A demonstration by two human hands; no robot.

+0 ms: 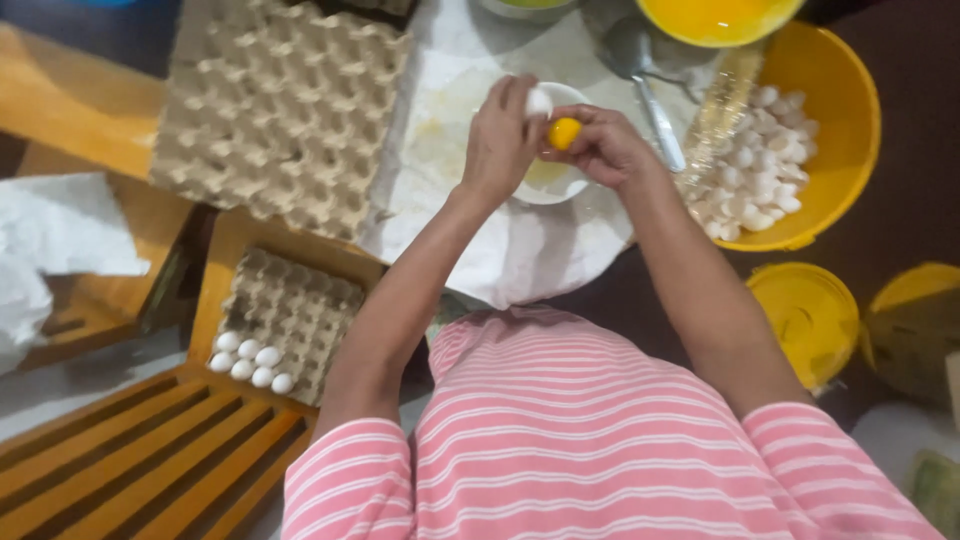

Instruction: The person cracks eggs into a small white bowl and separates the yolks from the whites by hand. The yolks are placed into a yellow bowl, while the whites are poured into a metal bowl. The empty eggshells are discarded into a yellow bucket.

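The left hand (pixel 500 135) is pinching a white eggshell half (pixel 538 101) and the right hand (pixel 598 145) is cupping a yolk (pixel 564 132) in curled fingers, both over a small white bowl (pixel 560 185) on a white cloth (pixel 520 250). Cardboard egg trays (pixel 280 110) are lying to the left on wooden slats (pixel 140 450) (one holding a few eggs (pixel 250 363)), while a yellow tub (pixel 840 130) of shells is sitting to the right.

One view only, head-mounted, looking steeply down and forward over the wearer's striped shirt (pixel 600 440). Close range: both forearms run up the frame to the hands at top centre, above a white bowl (pixel 575 180). Egg trays (pixel 280 100) fall left, a yellow tub (pixel 840 110) right. The frame tilts slightly; the top edge cuts off a yolk bowl (pixel 715 20).
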